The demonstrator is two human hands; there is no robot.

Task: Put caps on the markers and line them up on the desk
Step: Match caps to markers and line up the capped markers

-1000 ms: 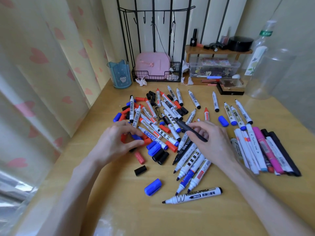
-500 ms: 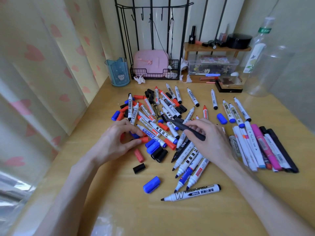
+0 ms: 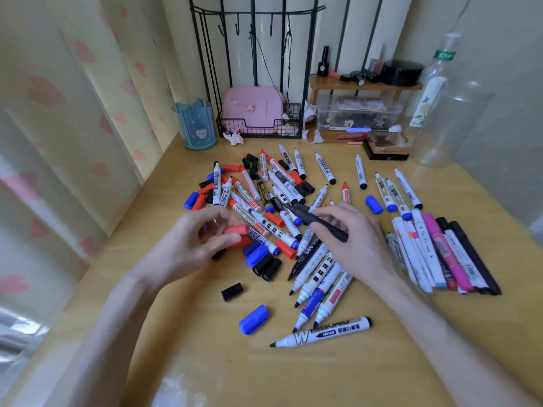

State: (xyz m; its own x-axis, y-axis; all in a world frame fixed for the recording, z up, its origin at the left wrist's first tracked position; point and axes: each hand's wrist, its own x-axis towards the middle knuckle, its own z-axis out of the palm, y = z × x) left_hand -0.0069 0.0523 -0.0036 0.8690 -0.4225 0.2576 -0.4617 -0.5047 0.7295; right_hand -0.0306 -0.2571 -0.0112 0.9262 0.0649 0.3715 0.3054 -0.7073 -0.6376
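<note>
A heap of uncapped whiteboard markers and loose red, blue and black caps covers the middle of the wooden desk. My left hand pinches a red cap at the heap's left edge. My right hand holds a slim black marker, its tip pointing up-left over the heap. A row of capped pens lies side by side at the right. One big uncapped marker lies nearest me, with a blue cap and a black cap to its left.
At the desk's back stand a blue pen cup, a wire rack with a pink box, a small wooden shelf over a clear box, and a clear plastic bottle. A curtain hangs along the left edge.
My left hand has picked a red cap out of the heap's left edge and now pinches it. My right hand keeps the black marker, barely moved.
</note>
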